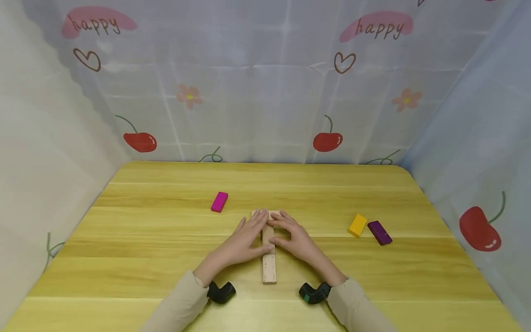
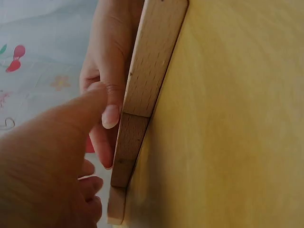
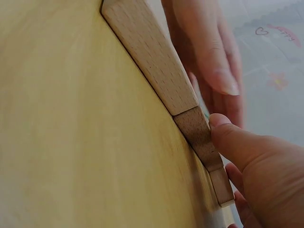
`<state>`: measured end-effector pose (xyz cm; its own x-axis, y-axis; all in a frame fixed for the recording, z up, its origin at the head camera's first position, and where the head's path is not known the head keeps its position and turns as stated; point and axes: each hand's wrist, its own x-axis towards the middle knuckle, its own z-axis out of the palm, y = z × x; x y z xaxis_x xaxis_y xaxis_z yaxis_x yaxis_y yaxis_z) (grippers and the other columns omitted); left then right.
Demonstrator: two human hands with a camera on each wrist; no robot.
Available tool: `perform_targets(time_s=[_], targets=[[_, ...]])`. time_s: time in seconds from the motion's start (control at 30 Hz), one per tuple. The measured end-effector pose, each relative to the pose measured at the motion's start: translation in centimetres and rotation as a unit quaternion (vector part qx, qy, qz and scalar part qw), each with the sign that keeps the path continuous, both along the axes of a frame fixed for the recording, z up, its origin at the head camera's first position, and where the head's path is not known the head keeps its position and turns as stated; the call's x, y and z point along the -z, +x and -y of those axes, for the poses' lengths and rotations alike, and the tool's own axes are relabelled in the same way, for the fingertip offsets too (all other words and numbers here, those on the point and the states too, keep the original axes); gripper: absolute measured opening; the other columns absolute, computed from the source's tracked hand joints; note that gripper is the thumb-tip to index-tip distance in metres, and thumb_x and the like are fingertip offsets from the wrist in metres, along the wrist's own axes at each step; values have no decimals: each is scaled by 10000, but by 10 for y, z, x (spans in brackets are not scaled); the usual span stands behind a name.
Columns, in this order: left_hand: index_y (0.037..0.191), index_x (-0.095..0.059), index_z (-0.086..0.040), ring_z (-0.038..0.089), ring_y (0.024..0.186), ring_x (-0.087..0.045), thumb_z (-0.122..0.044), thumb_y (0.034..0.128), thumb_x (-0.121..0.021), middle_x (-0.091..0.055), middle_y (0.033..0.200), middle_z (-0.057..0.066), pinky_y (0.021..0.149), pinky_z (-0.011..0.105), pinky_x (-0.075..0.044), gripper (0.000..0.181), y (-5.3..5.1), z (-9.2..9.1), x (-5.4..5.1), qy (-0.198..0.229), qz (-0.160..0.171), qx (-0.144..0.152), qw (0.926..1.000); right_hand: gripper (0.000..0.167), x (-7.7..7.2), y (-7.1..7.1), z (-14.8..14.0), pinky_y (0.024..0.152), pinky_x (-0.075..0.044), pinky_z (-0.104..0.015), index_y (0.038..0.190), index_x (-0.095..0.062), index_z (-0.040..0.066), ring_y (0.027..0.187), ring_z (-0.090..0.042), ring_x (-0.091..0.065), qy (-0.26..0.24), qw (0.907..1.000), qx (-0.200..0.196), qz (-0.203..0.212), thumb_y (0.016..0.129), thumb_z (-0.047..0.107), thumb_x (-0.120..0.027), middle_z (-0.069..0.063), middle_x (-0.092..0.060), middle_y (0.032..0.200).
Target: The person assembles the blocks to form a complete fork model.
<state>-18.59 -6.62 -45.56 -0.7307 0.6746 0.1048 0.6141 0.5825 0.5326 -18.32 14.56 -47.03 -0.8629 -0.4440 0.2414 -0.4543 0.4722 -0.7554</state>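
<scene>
Plain wooden blocks lie flat, end to end, in a T: a near block (image 1: 269,272) (image 2: 154,61) (image 3: 149,57), a middle block (image 1: 268,234) (image 2: 129,147) (image 3: 199,135), and a crosswise piece (image 1: 255,213) at the far end, mostly covered by fingers. My left hand (image 1: 244,240) extends over the left side, its fingertips by the crosswise piece and its thumb over the middle block. From the right, my right hand (image 1: 299,239) reaches in with slightly bent fingers near the crosswise piece; its thumb is at the middle block. Neither hand is curled round a block.
A magenta block (image 1: 219,202) lies at the back left of the wooden table (image 1: 145,258). To the right sit a yellow block (image 1: 357,225) and a purple block (image 1: 380,233). Printed curtains (image 1: 253,106) hang behind the table and at its sides.
</scene>
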Motion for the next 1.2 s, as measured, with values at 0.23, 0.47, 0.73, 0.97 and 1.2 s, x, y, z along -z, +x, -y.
perform_targets(time_s=[0.23,0.47,0.73,0.97,1.2], targets=[[1502,-103,-55,205,1398,23,-561,921,-461,-62,1547,89,1085,507,-24,850,-4,5,6,-226,-19,132,9997,447,-2,-2,2,1047,-183,-563,1258,-603,76,1368,-282,-202,-25,9999,42,-123,842,199,-714,-76,-422,1412],[1492,-142,-27,196,1397,29,-573,920,-452,-53,1548,72,1086,502,-29,849,-4,2,10,-343,-70,185,9992,453,-22,-3,-28,1049,-201,-540,1294,-559,32,1357,-313,-223,-324,9987,370,-94,870,138,-681,-165,-420,1398],[1488,-147,-19,195,1397,19,-560,920,-468,-56,1548,68,1092,485,-32,848,-1,1,11,-319,-87,153,9993,513,-46,5,-123,938,-337,-589,1367,-480,50,1214,-394,-419,24,9838,1786,138,922,265,-618,-212,-386,1409],[1487,-152,-13,206,1398,9,-569,918,-461,-66,1548,78,1092,486,-37,853,-2,2,10,-355,-132,162,9992,605,-35,16,-175,683,-488,-446,1405,-394,-13,774,-327,-593,583,9778,1977,378,917,257,-628,-320,-279,1421],[1487,-150,-11,216,1399,-4,-562,919,-468,-75,1548,83,1090,499,-40,853,-3,3,11,-254,-165,178,9994,715,-27,19,-187,969,-185,-669,1382,-361,-102,1285,-549,-147,1045,9774,1737,595,866,267,-691,-398,-243,1385]])
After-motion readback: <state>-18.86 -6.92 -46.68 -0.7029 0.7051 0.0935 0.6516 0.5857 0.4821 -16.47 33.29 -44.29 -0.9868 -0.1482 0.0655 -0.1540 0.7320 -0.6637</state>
